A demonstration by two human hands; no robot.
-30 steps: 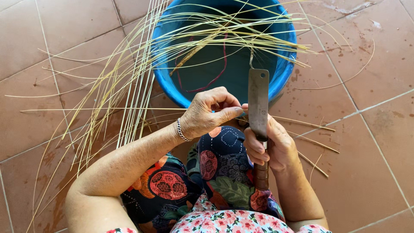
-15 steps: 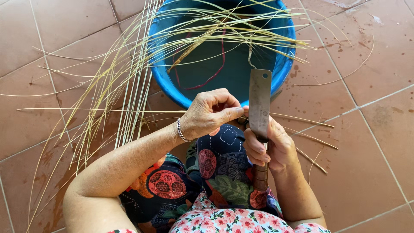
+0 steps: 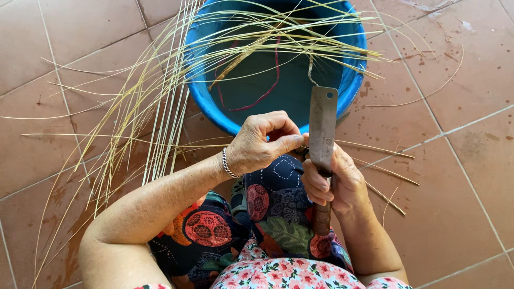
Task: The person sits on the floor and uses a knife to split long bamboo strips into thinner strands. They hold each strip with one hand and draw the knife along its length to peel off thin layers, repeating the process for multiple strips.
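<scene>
Both hands (image 3: 300,160) still grip cleaver (image 3: 323,128), unmoved.

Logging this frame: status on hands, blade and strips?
Right hand shut on cleaver, blade upright. Left hand pinches thin strip at blade's edge. Loose cane strips fan over blue tub; nothing blocking.

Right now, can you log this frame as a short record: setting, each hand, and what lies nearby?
setting: tiled floor, seen from above
left hand: pinches a thin strip next to the blade
right hand: grips the knife, blade pointing away from the body
tub: blue, just past the hands, strips draped across it
loose strips: fanned over the floor to the left
wrist: bracelet on the left
</scene>
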